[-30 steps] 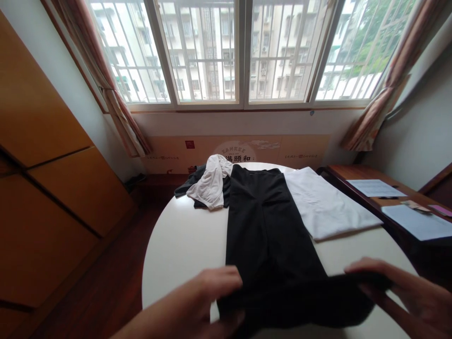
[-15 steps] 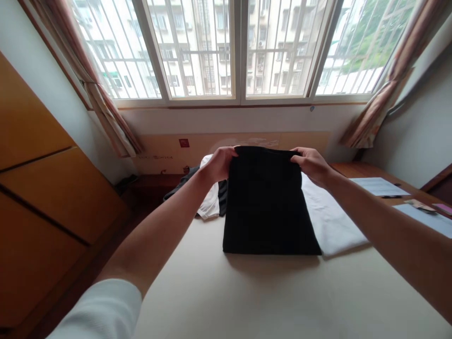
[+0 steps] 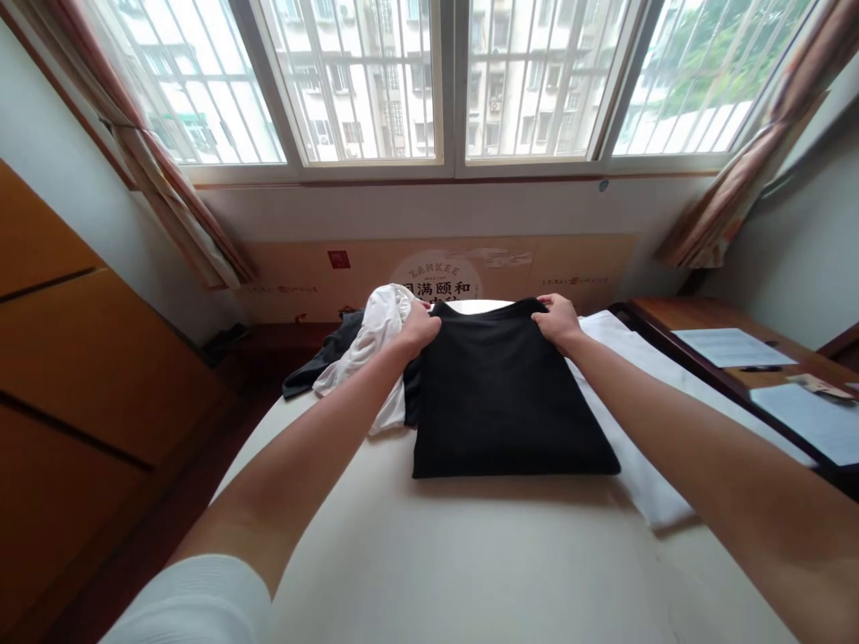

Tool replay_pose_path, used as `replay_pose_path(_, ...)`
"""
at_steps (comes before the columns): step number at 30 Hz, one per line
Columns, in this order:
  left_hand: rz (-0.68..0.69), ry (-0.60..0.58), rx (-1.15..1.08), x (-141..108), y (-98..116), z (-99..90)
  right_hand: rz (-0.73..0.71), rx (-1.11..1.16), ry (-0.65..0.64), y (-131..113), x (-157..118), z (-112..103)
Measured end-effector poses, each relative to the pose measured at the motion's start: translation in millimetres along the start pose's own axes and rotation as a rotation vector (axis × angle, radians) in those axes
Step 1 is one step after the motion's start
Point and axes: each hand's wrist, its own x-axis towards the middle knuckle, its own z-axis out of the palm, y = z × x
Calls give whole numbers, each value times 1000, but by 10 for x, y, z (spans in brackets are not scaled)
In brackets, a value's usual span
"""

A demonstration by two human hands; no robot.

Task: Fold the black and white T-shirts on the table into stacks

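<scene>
A black folded garment (image 3: 503, 402) spreads over the white table surface (image 3: 470, 563), its near edge straight and resting on it. My left hand (image 3: 421, 329) pinches the garment's far left corner. At the far right corner, my right hand (image 3: 557, 322) grips the cloth between thumb and fingers. The far edge sags slightly between the two hands. White folded cloth (image 3: 644, 465) lies to the right, partly under my right forearm. Beside my left hand is a crumpled white garment (image 3: 379, 335), with dark cloth (image 3: 322, 358) behind and to its left.
On the right, a wooden desk (image 3: 671, 313) holds paper sheets (image 3: 731, 347) and a pen. An orange-brown cabinet (image 3: 80, 349) stands at the left. A printed board (image 3: 288, 259) leans below the barred window, between curtains.
Both hands have lowered the far edge of the black garment, so it lies flatter. More of the printed board and the crumpled white garment shows. The view has shifted slightly.
</scene>
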Motion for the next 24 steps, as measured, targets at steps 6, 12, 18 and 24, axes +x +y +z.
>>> replay_pose_path(6, 1, -7, 255, 21, 21, 33, 30, -170, -23, -70, 96, 82)
replay_pose_path(12, 156, -11, 535, -554, 2, -240, -68, -304, -39, -139, -284, -171)
replay_pose_path(18, -100, -305, 484, -1131, -158, -483, 378, -146, -286, -30, -677, -615)
replay_pose_path(24, -369, -286, 48, -1251, 53, -291, 473, 157, -463, -298, -779, -451)
